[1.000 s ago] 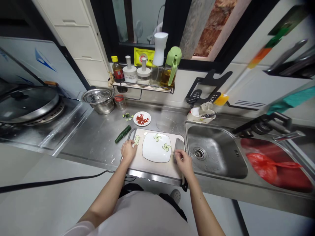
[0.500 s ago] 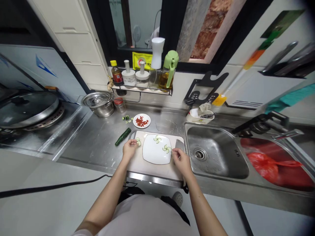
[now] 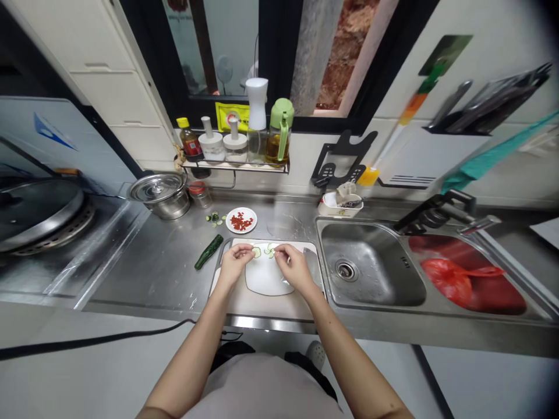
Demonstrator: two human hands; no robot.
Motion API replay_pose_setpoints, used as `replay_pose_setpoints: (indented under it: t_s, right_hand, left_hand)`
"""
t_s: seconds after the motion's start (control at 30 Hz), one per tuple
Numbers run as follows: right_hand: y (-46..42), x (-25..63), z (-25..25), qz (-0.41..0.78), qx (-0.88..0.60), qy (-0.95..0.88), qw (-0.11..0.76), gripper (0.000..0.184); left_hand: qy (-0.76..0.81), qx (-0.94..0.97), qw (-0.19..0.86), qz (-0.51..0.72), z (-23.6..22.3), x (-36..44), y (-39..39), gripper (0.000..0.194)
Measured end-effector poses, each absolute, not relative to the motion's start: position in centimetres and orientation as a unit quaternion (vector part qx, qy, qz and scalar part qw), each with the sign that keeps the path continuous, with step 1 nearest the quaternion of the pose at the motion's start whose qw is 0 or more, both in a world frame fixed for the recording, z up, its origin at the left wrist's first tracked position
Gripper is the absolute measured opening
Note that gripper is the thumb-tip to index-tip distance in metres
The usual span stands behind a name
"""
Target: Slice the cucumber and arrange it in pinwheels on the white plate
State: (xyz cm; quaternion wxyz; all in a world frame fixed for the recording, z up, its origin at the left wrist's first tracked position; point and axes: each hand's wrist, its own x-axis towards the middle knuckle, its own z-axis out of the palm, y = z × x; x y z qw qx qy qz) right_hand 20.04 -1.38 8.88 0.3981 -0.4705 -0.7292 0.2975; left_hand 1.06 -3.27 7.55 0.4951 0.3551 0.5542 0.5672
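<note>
My left hand (image 3: 236, 265) pinches thin cucumber slices (image 3: 257, 251) over the upper left of a white plate (image 3: 267, 282). Close by, my right hand (image 3: 293, 266) has its thumb and fingers pinched together beside a small pinwheel of cucumber slices (image 3: 269, 251) on the plate's far part. Whether anything is between those fingers is hidden. The right hand covers the plate's right side. Beneath the plate lies a pale cutting board (image 3: 238, 306). A dark green piece of cucumber (image 3: 208, 252) rests on the steel counter left of the board.
Behind the board stand a small white plate of red pieces (image 3: 241, 220) and several cucumber scraps (image 3: 214, 218). A lidded steel pot (image 3: 163, 198) is at back left. To the right is a sink (image 3: 371, 267); a condiment shelf (image 3: 244, 167) hangs above the counter.
My right hand has moved from the plate's right edge toward its far middle. My left hand has brought the cucumber slices rightward over the plate. The camera view has shifted right.
</note>
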Motion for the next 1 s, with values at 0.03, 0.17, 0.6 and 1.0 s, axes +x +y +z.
replay_pose_setpoints:
  t_s: [0.03, 0.17, 0.6, 1.0]
  right_hand:
    - [-1.3, 19.8, 9.0, 0.303, -0.468, -0.728, 0.399, 0.017]
    - [-0.8, 19.0, 9.3, 0.335, -0.449, -0.732, 0.388, 0.018]
    - [-0.7, 19.8, 9.8, 0.279, -0.405, -0.785, 0.376, 0.013]
    - [-1.4, 21.2, 11.1, 0.160, -0.346, -0.851, 0.360, 0.020]
  left_hand:
    - [0.549, 0.359, 0.498, 0.567, 7.8, 1.3, -3.3, 0.035]
    - [0.538, 0.387, 0.502, 0.556, 8.7, 2.0, -3.4, 0.037]
    - [0.562, 0.391, 0.500, 0.530, 8.5, 3.5, -3.9, 0.042]
    - [0.491, 0.288, 0.682, 0.459, 10.3, 3.9, -4.1, 0.037]
